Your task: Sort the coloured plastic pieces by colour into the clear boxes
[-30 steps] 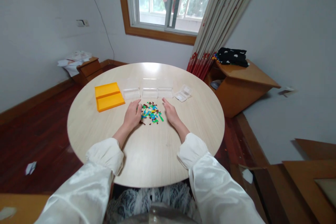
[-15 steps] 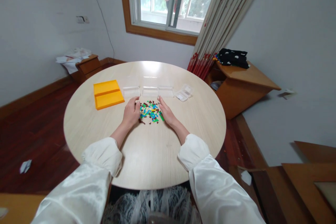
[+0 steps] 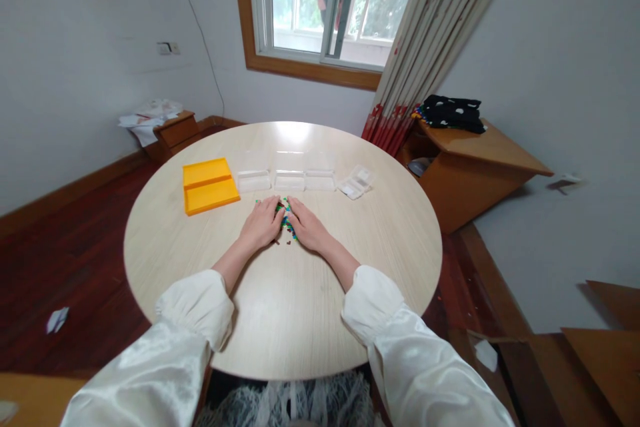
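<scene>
The left hand (image 3: 263, 222) and right hand (image 3: 309, 225) curved around seemingly part-gathered coloured pieces (image 3: 287, 219), strays (image 3: 289, 242) lay outside, and whether either pinched any I couldn't tell.

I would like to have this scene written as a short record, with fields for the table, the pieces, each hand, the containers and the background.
Table: round, pale wood grain
Small coloured pieces: green, blue, brown visible; partly hidden by hands
Left hand: cupped at their left side
Right hand: cupped at their right side
Containers: orange two-section tray, three clear plastic boxes, clear compartment box
Background: window, red-patterned curtain
</scene>
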